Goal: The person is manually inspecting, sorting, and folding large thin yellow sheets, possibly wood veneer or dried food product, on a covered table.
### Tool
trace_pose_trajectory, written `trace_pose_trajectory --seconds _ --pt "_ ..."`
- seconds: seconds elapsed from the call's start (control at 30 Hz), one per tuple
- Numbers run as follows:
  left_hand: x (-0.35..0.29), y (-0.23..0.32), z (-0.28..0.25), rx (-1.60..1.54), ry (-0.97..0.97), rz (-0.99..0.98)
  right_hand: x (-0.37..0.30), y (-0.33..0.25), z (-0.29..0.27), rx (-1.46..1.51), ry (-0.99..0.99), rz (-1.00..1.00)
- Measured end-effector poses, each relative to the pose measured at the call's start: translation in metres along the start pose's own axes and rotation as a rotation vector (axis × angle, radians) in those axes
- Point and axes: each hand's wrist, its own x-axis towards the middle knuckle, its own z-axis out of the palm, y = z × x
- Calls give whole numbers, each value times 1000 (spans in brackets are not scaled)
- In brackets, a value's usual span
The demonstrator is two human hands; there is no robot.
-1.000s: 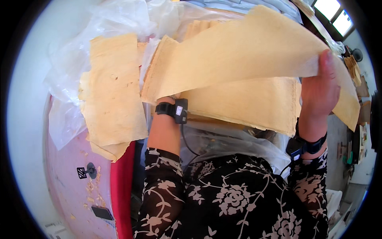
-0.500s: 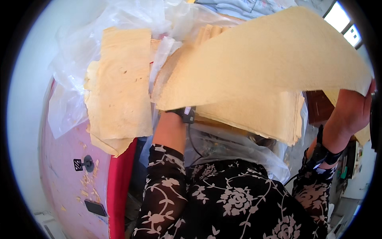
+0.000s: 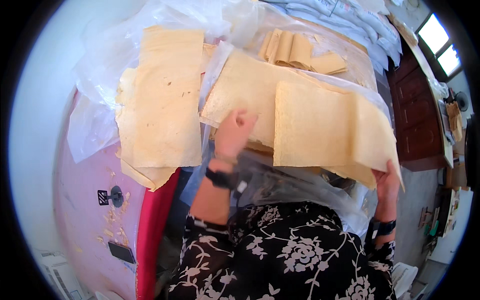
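Note:
A large tan, thin, slightly rough sheet (image 3: pixel 315 125) lies folded over the right part of a stack of similar sheets (image 3: pixel 255 75). My right hand (image 3: pixel 386 181) pinches its near right corner, where the sheet bends and lifts. Over the near left part of the stack, my left hand (image 3: pixel 235 132) has its fingers curled in and a little blurred, with no sheet visible in them. Dark bands with small devices circle both wrists. Left of the stack rests a separate pile of tan sheets (image 3: pixel 170 100) with ragged edges and a few dark specks.
Several rolled tan pieces (image 3: pixel 287 49) lie behind the stack. Clear plastic film (image 3: pixel 95 120) spreads under and around the piles. A phone (image 3: pixel 121 252), a small black stand (image 3: pixel 116 196) and crumbs sit on the pink surface at left. Sacks (image 3: pixel 340 17) and a dark wooden cabinet (image 3: pixel 415 115) stand beyond.
The sheet held high at the right has come down onto the stack, folded. My right hand moved down and inward with it; my left hand came out from underneath, now above the stack.

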Motion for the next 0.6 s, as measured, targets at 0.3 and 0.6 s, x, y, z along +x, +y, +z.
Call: trace_pose_trajectory --seconds 0.3,0.6 --pt "-70 -3 59 -63 -240 -235 -4 30 -8 251 131 101" --pt "-25 -32 -26 -263 258 -115 -33 46 -6 462 213 199"
